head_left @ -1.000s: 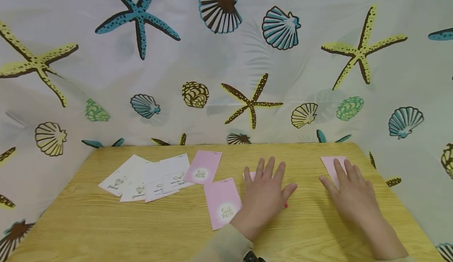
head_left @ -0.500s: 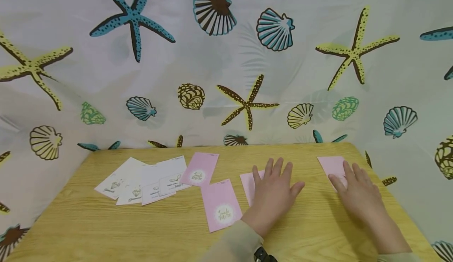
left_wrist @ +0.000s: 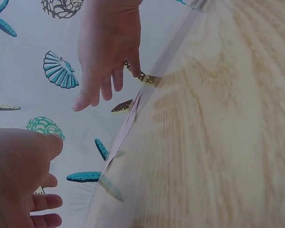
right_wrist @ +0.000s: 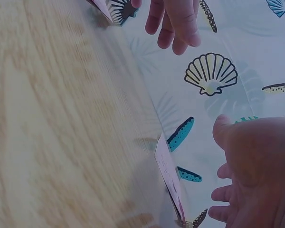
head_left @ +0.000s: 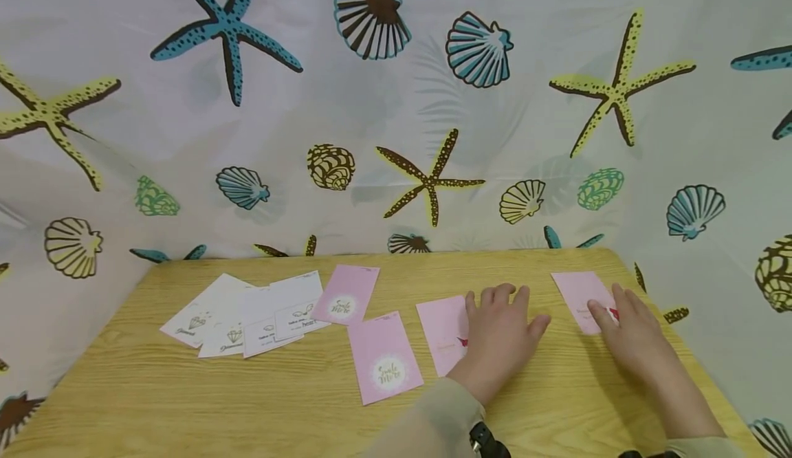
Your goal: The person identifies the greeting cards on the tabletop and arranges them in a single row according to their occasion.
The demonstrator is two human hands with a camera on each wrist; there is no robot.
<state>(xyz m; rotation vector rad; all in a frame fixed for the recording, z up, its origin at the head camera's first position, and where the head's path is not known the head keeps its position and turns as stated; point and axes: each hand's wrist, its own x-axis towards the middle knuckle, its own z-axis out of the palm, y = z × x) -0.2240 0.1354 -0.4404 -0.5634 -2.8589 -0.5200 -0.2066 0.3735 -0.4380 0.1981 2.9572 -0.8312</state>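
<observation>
My left hand hovers at the right edge of a pink card, hiding part of it. A bit of red and faint lettering show on that card. Near the table's right side, my right hand partly covers another pink card, also with red on it. Both hands have loosely spread fingers and hold nothing. In the left wrist view, the left hand appears raised off the wood. The right wrist view shows the right hand beside a pink card; whether it touches the card I cannot tell.
Two pink "Smile More" cards, one farther back and one nearer, lie left of the left hand. Several overlapping white cards are at the table's left. A shell-patterned cloth hangs behind the wooden table.
Both hands have shifted to the right, the left one more. More of the two pink cards beneath them now shows. The view has turned slightly, and the cards lie as before.
</observation>
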